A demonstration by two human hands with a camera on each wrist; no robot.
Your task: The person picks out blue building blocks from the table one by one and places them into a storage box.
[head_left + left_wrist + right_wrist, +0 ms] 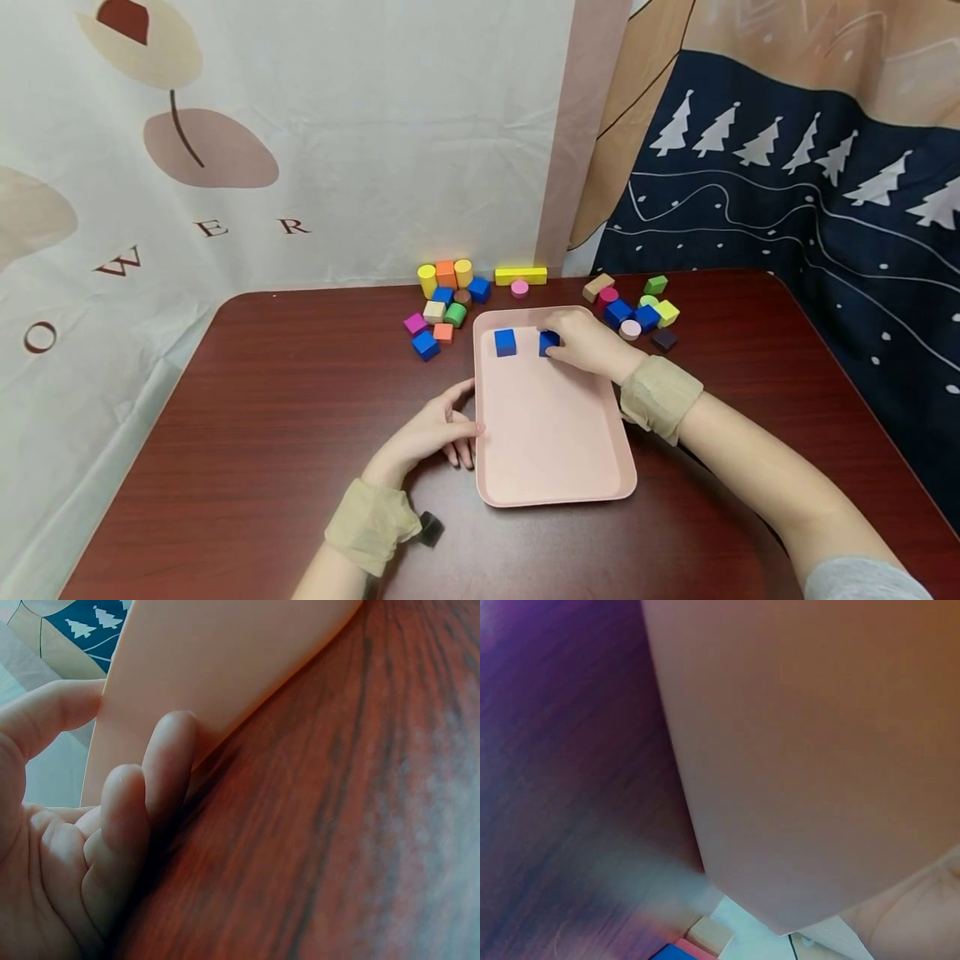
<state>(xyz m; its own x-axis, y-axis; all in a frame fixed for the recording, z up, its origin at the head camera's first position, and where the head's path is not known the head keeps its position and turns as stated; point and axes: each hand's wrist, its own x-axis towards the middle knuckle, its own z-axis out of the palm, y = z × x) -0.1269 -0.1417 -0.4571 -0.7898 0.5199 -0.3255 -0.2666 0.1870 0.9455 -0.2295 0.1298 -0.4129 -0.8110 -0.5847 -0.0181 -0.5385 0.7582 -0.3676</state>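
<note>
A pink tray (555,442) lies on the table. My left hand (431,429) holds its left edge, the thumb at the rim; in the left wrist view, curled fingertips (171,742) touch the outer wall. Inside the tray, near its far end, a blue cube (505,342) sits at the left. To the right of it, my right hand (588,343) pinches a second blue cube (548,342) at the tray floor, partly covering it. The right wrist view has the tray wall (802,750) across most of it, with only part of the hand at the lower right.
Left of the tray's far end is a group of colored blocks, including a green cylinder (455,314). Another group, with a yellow cube (666,313), lies behind the right wrist. A long yellow block (521,276) stands at the back edge of the dark red table (300,417).
</note>
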